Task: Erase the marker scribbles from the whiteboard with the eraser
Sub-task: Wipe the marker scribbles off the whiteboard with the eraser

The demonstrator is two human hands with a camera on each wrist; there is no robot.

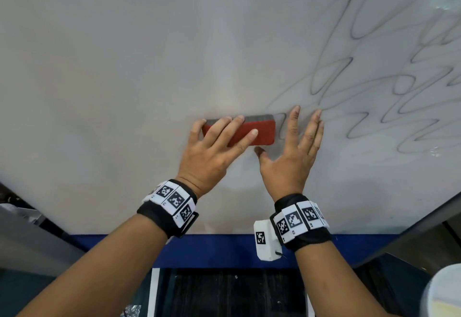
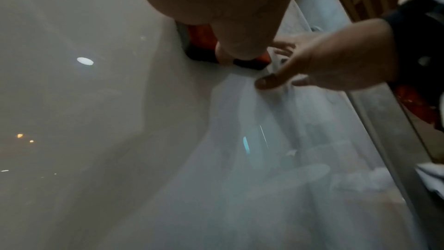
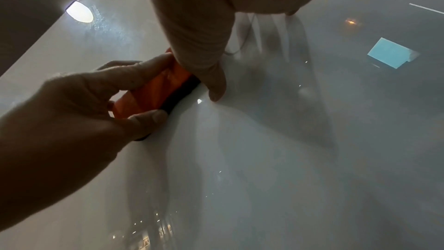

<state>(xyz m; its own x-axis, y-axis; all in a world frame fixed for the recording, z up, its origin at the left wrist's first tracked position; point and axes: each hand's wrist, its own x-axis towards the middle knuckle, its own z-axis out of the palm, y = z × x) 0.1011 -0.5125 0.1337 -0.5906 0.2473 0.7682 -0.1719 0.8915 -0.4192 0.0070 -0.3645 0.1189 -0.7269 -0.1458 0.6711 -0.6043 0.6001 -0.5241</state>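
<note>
A red eraser [image 1: 264, 129] with a grey felt face lies flat against the whiteboard [image 1: 124, 67], near its middle. My left hand [image 1: 224, 137] grips the eraser's left half, fingers over the top edge. In the right wrist view the thumb and fingers of the left hand [image 3: 96, 102] curl round the eraser [image 3: 153, 90]. My right hand [image 1: 291, 142] rests flat on the board just right of the eraser, fingers straight and spread, thumb near its lower right corner. Looping grey marker scribbles [image 1: 374, 79] cover the board's right side, starting at the eraser's right end.
A blue strip [image 1: 224, 249] runs along the board's lower edge. A dark grey frame [image 1: 411, 237] slants along the lower right, and a white round object [image 1: 444, 291] sits in the bottom right corner. The board's left part shows only faint smears.
</note>
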